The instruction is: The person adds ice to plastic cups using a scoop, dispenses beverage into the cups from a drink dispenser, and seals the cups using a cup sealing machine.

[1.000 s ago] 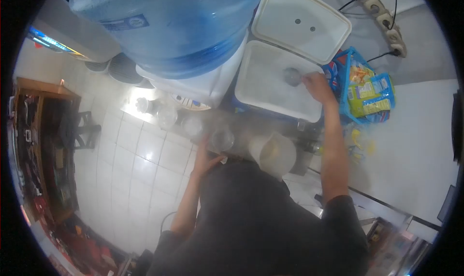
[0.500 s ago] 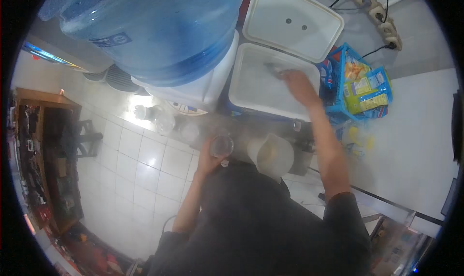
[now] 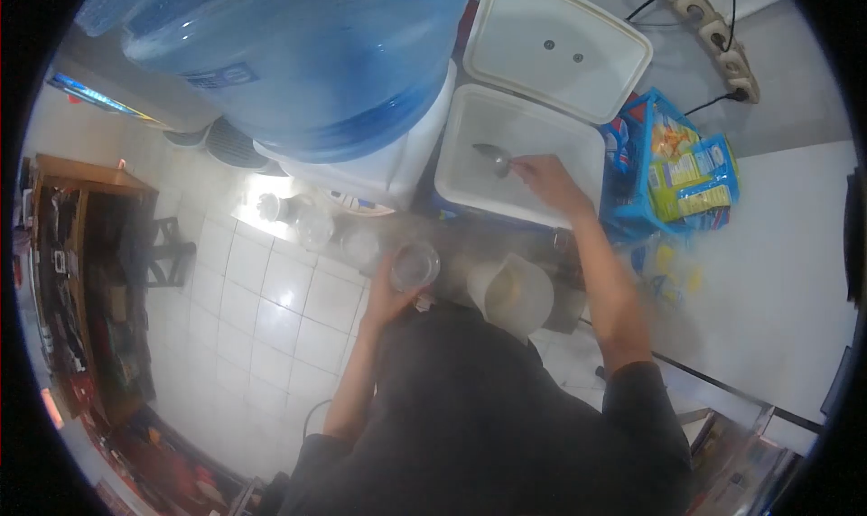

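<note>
My left hand (image 3: 386,297) is wrapped round the near side of a clear cup (image 3: 415,265). With my right hand (image 3: 546,180) I pinch the handle of a metal spoon (image 3: 492,155), which is over the open white cooler box (image 3: 465,177). The cooler's lid (image 3: 560,46) leans back behind it. More clear cups (image 3: 360,245) stand in a row to the left of the held one. A whitish pitcher (image 3: 519,295) is just right of that cup, close to my body.
A large blue water bottle (image 3: 307,65) sits on a white dispenser (image 3: 397,168) at the upper left. Right of the cooler is a blue basket (image 3: 646,200) with snack-like packets (image 3: 691,168). A power strip (image 3: 713,37) hangs at the upper right.
The spoon and my right hand have moved left and down within the cooler. My left hand, earlier open beside the cup, has closed round it.
</note>
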